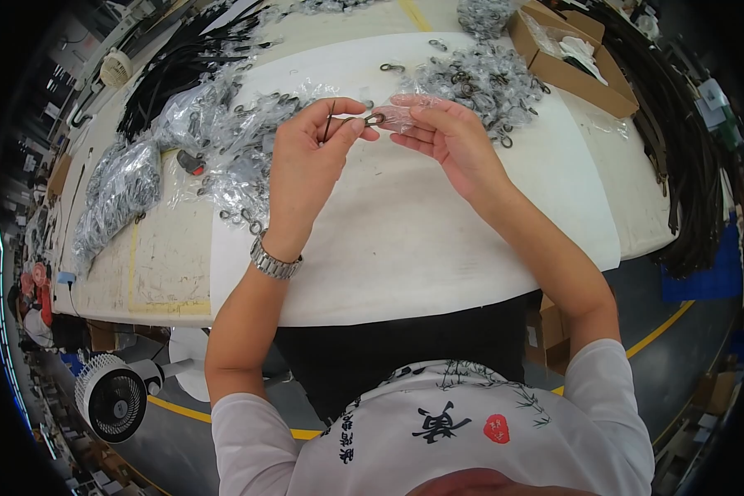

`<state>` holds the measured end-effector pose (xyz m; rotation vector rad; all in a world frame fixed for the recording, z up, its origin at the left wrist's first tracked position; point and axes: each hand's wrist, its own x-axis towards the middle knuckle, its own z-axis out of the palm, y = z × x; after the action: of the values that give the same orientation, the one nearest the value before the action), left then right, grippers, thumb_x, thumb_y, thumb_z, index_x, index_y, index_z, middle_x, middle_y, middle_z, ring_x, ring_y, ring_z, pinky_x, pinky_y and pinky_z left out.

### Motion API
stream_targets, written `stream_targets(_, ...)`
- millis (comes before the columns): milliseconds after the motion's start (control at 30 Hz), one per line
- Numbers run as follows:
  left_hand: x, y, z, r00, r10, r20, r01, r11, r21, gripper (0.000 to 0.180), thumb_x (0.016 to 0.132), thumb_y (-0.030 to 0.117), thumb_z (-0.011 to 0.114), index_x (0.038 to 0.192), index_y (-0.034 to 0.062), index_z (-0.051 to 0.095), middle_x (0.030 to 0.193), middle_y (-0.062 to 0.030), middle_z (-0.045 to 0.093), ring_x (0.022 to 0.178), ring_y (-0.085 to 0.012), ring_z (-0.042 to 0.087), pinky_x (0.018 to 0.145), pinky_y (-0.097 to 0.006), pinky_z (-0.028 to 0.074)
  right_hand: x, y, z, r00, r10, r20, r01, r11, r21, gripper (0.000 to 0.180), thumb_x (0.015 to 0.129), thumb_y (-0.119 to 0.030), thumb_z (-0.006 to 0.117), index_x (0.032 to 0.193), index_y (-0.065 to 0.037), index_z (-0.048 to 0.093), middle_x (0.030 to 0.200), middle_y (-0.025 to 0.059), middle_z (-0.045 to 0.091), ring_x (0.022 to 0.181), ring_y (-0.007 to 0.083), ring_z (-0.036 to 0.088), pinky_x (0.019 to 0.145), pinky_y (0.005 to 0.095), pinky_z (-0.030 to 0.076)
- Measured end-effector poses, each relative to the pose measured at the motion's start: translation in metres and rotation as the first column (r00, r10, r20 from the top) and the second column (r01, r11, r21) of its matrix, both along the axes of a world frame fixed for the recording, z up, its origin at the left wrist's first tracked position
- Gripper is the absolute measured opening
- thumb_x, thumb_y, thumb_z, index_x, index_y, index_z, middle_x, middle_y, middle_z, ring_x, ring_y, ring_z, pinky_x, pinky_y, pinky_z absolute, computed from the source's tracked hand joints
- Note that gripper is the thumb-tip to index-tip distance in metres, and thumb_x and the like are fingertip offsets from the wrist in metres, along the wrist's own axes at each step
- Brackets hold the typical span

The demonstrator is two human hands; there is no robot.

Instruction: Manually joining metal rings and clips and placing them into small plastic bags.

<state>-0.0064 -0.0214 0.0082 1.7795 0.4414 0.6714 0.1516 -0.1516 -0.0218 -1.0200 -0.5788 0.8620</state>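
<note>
Above the white sheet, my left hand (pixel 310 153) pinches a small dark metal clasp (pixel 374 120) with a looped end between thumb and forefinger. A thin dark strip (pixel 329 121) stands up by the same fingers; its kind is unclear. Beside it, my right hand (pixel 459 145) grips a small clear plastic bag (pixel 401 120) at the clasp's looped end. Whether the clasp's end lies inside the bag or against it, I cannot tell. Behind my right hand spreads a pile of bagged metal clasps (pixel 479 83). More bagged clasps (pixel 244 157) lie to the left of my left hand.
A large clear bag of clasps (pixel 124 186) and a black-and-red tool (pixel 191 162) lie at left. Black straps (pixel 169 70) are heaped at the far left, others (pixel 690 165) along the right edge. An open cardboard box (pixel 587 78) stands far right. A fan (pixel 116 401) is below left.
</note>
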Motion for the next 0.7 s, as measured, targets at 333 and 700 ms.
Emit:
stream_targets(333, 0.006, -0.009, -0.008, 0.999, 0.035, 0.004, -0.035, 0.998, 0.052, 0.032, 0.1, 0.011, 0.067, 0.13, 0.0007, 0.063, 0.08, -0.0008, 0.073, 0.052, 0.0001, 0.041, 0.046, -0.019, 0.032, -0.014, 0.002, -0.01, 0.996, 0.083, -0.026, -0.082, 0.996, 0.027, 0.027, 0.103, -0.019, 0.061, 0.12, 0.002, 0.066, 0.114, 0.0113, 0.075, 0.104, 0.0168, 0.072, 0.101, 0.0353, 0.056)
stream_targets(700, 0.005, 0.0, -0.003, 0.989, -0.142, -0.038, 0.136, 0.983, -0.123, 0.04, 0.103, 0.014, 0.064, 0.138, -0.0045, 0.058, 0.07, 0.0009, 0.063, 0.05, -0.0008, 0.04, 0.044, -0.019, 0.028, -0.016, 0.0, -0.008, 0.974, 0.176, 0.141, -0.186, 0.981, 0.061, 0.026, 0.104, -0.021, 0.064, 0.119, 0.0, 0.068, 0.105, 0.0067, 0.074, 0.088, 0.0109, 0.068, 0.098, 0.0308, 0.056)
